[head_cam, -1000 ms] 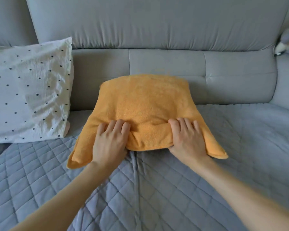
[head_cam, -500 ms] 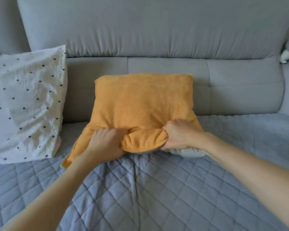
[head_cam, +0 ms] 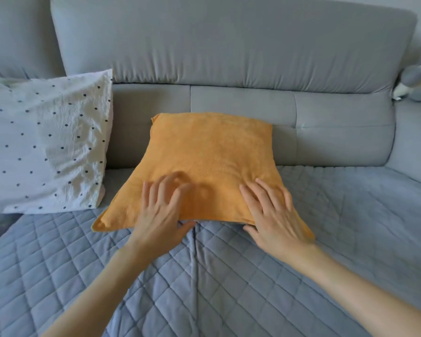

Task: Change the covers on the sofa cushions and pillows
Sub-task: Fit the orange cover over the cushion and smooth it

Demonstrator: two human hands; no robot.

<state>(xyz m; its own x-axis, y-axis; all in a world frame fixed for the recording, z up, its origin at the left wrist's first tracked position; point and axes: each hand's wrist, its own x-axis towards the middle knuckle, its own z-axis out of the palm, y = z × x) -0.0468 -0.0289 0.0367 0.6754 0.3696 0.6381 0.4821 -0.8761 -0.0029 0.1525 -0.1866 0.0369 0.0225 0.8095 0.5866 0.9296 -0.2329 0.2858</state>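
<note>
An orange terry pillow (head_cam: 209,161) leans against the grey sofa back, its lower edge on the quilted seat cover. My left hand (head_cam: 162,212) lies flat on its lower left part, fingers spread and slightly blurred. My right hand (head_cam: 272,212) rests flat on its lower right corner, fingers straight, thumb at the pillow's lower edge. Neither hand grips the fabric. A sliver of white shows under the pillow's lower edge between the hands.
A white pillow with dark dots (head_cam: 44,142) leans at the left of the sofa. The blue-grey quilted cover (head_cam: 204,288) spans the seat. A grey and white soft thing (head_cam: 416,83) sits at the far right by the backrest (head_cam: 229,45).
Both hands let go of the bunched lower edge of the orange cover and now lie flat on it. The fold has been smoothed out and the white inner pillow is covered.
</note>
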